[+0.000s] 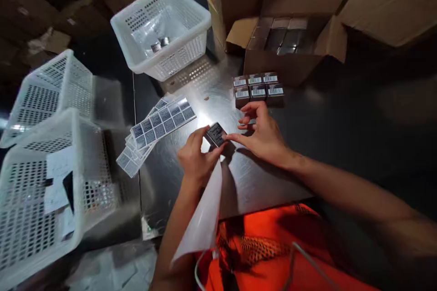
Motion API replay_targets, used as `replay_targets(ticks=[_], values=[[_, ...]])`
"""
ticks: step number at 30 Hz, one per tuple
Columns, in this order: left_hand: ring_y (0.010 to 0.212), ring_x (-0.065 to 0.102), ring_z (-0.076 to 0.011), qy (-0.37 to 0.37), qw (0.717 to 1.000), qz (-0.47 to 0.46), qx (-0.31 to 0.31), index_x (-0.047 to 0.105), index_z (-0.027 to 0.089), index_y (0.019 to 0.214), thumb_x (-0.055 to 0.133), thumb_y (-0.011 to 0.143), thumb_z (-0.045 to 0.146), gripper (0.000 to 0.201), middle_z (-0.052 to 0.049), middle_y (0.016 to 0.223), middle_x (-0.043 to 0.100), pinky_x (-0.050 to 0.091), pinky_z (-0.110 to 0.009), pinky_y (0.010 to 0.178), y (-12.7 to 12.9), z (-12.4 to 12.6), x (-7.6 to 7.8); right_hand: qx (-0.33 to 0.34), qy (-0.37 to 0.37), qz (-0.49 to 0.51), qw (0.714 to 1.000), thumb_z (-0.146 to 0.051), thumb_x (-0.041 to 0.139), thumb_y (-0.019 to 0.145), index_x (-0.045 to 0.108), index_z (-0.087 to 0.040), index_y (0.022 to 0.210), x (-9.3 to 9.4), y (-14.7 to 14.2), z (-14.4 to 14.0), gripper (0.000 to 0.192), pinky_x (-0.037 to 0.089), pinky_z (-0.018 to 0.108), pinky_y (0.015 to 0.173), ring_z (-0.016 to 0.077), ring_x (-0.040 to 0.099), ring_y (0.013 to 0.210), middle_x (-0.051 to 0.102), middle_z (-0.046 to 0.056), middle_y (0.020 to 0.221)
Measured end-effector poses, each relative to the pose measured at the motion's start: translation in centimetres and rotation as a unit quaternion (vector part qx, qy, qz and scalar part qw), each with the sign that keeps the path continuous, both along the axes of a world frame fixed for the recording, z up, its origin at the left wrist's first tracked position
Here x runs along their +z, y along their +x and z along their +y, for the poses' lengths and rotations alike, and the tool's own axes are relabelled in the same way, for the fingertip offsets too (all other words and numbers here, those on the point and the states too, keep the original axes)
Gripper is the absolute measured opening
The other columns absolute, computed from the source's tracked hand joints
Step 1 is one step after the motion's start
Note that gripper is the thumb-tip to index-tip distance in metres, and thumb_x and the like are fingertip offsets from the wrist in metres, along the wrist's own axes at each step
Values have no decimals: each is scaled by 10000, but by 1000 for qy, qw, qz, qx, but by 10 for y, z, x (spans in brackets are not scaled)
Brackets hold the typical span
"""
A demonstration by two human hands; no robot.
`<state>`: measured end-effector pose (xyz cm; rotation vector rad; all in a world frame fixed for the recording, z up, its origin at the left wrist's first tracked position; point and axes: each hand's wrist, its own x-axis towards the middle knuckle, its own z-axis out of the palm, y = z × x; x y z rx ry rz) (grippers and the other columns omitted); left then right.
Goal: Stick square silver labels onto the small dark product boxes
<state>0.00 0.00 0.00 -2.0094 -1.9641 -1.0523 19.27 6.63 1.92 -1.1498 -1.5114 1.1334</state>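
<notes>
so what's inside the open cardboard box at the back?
The cardboard box holds rows of small dark boxes, tops showing, packed toward its left and middle. Its right end is in shadow, and any layers beneath the top one are covered.

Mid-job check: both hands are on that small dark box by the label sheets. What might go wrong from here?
1. The left hand grips the small dark box and also a white backing sheet that hangs off the table edge; the sheet may slip or snag.
2. The right hand works just in front of the six labelled boxes; a nudge might scatter them.
3. The label sheets are loosely fanned and overlapping, so they may slide out of order.
</notes>
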Motion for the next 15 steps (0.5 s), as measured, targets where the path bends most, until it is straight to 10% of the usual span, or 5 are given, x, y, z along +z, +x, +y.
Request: replay_targets(ticks=[5, 11, 15], values=[[971, 721, -278, -113, 973, 39, 196, 688, 226, 1336, 752, 849, 541, 583, -113, 1302, 718, 463, -332, 681, -5, 1, 16, 179, -76, 18, 981, -441, 833, 746, 469, -253, 1157, 18, -14, -34, 580, 599, 335, 730, 194, 659, 889, 619, 2, 920], [994, 711, -290, -180, 964, 24, 195, 671, 246, 1357, 790, 825, 520, 610, -99, 1326, 705, 464, -345, 704, -5, 2, 26, 372, -320, 43, 870, -250, 834, 613, 356, -272, 1189, 13, -13, -13, 749, 529, 254, 531, 149, 635, 594, 662, -70, 768], [1024, 706, -303, -175, 959, 11, 221, 679, 223, 1331, 802, 821, 525, 605, -98, 1284, 719, 479, -352, 734, -9, 3, 29, 293, -290, 34, 911, -241, 753, 668, 425, -251, 1125, 21, -1, 12, 562, 543, 275, 534, 156, 624, 592, 620, -74, 711]])
